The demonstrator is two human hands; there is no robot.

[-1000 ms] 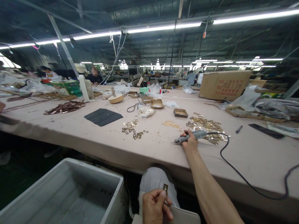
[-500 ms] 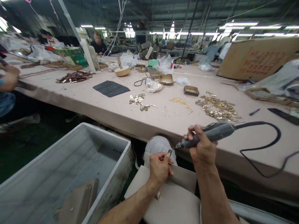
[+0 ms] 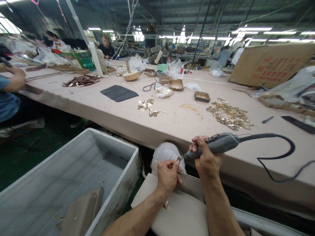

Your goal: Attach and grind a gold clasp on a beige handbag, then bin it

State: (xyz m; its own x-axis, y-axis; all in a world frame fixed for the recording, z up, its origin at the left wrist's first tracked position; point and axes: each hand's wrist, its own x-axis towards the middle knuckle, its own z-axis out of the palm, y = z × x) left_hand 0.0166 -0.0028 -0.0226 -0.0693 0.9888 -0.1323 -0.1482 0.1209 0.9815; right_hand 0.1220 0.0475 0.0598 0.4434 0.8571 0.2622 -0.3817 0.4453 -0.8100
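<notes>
My right hand (image 3: 208, 157) is wrapped round a grey electric screwdriver (image 3: 221, 143), its cable trailing off to the right. The tool's tip meets, or nearly meets, a small metal plate (image 3: 178, 159); I cannot tell whether they touch. My left hand (image 3: 168, 175) pinches that plate upright, at the edge of a beige bag (image 3: 182, 213) lying on my lap. A flap of the bag stands up behind the fingers. Below the left wrist, a small roll-like piece (image 3: 166, 205) sits on the bag's front.
On the table (image 3: 118, 119) lie gold metal pieces (image 3: 230, 114), tiny gold bits (image 3: 192, 107), small plates (image 3: 150, 108), a small box (image 3: 201, 96) and a dark sheet (image 3: 119, 93). A grey bin (image 3: 133, 155) holding beige bags (image 3: 81, 209) stands at left. A co-worker's arm (image 3: 14, 80) shows far left.
My right hand has moved left and slightly down, bringing the screwdriver's tip to the metal plate. My left hand has stayed nearly still. The view has shifted slightly.
</notes>
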